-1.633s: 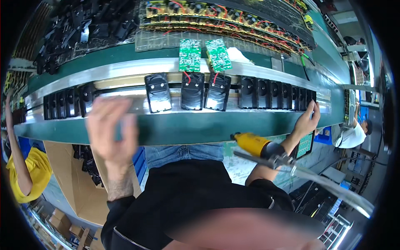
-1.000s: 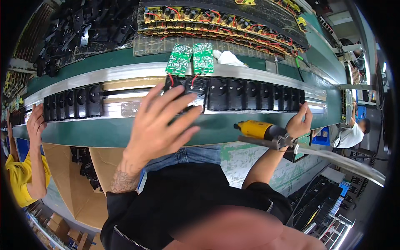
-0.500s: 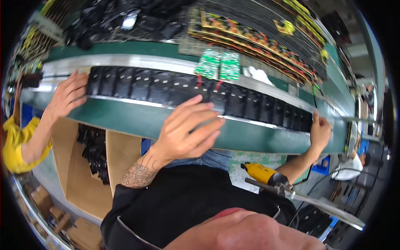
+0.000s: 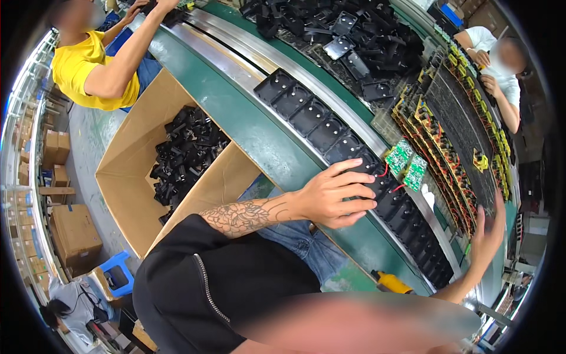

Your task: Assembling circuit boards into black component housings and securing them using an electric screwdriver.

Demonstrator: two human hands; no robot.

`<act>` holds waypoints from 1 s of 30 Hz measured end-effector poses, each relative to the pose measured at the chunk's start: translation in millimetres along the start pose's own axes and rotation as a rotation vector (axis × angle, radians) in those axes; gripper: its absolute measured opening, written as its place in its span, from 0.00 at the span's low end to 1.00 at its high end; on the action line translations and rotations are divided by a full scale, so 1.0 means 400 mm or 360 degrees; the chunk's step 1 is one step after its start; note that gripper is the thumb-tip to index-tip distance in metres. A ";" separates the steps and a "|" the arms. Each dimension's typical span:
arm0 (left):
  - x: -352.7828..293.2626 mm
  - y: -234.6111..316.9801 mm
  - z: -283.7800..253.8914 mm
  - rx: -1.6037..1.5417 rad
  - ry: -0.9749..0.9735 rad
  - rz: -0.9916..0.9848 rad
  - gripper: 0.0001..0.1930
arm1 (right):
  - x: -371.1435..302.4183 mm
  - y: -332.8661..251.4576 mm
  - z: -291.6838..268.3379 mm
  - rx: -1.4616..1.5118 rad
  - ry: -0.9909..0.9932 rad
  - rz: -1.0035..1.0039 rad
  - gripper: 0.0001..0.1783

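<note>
A long row of black plastic casings runs diagonally along a metal rail. My left hand is over the middle of the row, its fingers apart and slightly bent; whether the fingertips touch the casings is hard to tell. Just beyond them are two green circuit boards, with red wires leading to the casings. My right hand is raised past the row's right end, thumb and fingers spread, holding nothing visible. It is nearest to the rows of boards with yellow and red parts.
A heap of loose black casings lies behind the rail. An open cardboard box with black parts stands left of me. A yellow power tool is near my right arm. Co-workers in yellow and white are at the line.
My view has swung left. My right hand has left the row's right end and moved toward the boards, opening. The co-worker's hand is off the row's left end. My left hand stays over the middle.
</note>
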State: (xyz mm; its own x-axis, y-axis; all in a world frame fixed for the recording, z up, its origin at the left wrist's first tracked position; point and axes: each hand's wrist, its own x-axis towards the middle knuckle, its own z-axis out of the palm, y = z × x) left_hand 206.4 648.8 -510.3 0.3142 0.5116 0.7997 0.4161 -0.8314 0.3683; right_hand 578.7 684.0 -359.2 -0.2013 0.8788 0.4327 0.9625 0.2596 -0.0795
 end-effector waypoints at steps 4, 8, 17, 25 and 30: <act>0.002 0.004 -0.005 0.0042 0.0010 -0.0010 0.13 | 0.147 0.028 0.115 0.0064 -0.0091 -0.0210 0.21; 0.001 -0.004 -0.017 0.0025 0.0008 -0.0004 0.13 | 0.179 0.017 0.122 0.0246 -0.0174 -0.0043 0.19; 0.003 0.001 -0.013 0.0040 -0.0003 -0.0007 0.14 | 0.199 0.088 0.120 0.0320 -0.0214 0.0248 0.17; 0.040 0.011 -0.051 -0.0094 0.0224 -0.0009 0.20 | 0.100 -0.048 0.017 0.1638 0.0326 0.0555 0.19; 0.279 0.089 -0.046 -0.1273 0.0065 -0.0930 0.20 | -0.031 -0.200 0.067 0.2868 -0.0103 0.0573 0.21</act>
State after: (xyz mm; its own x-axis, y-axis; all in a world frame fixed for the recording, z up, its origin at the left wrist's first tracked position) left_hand 240.6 672.4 -399.0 0.2073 0.8925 0.4005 -0.2068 -0.3601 0.9097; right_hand 499.2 662.9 -382.2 -0.1017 0.9833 0.1511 -0.3772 0.1024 -0.9204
